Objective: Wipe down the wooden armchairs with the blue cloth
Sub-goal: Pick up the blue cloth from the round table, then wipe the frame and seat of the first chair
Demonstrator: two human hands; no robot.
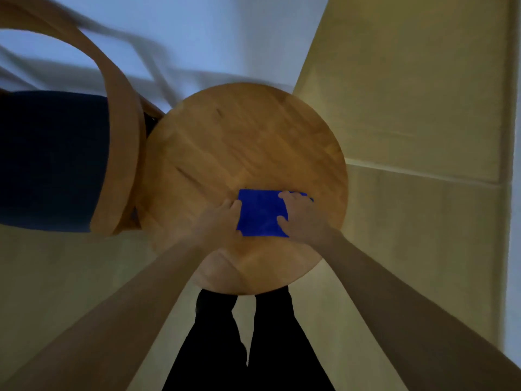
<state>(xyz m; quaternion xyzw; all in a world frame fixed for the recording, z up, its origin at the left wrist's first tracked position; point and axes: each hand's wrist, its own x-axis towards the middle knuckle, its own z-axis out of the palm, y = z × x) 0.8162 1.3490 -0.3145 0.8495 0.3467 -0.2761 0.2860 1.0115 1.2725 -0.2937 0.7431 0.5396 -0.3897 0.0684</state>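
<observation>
Cloth first: the blue cloth point(262, 214) is lying flat and folded in a neat square on the round wooden table point(225, 136), near the edge closest to you. You are resting your left hand point(222, 218) at its left side, fingers close together and touching the edge. You are laying your right hand point(303, 215) on its right side, with your thumb and fingers spread over the cloth. Neither hand is lifting it yet. Just beside the table, on the left, the wooden armchair point(121, 142) with the dark seat is waiting. I think the wiping is not started yet. You are only getting the cloth ready.
</observation>
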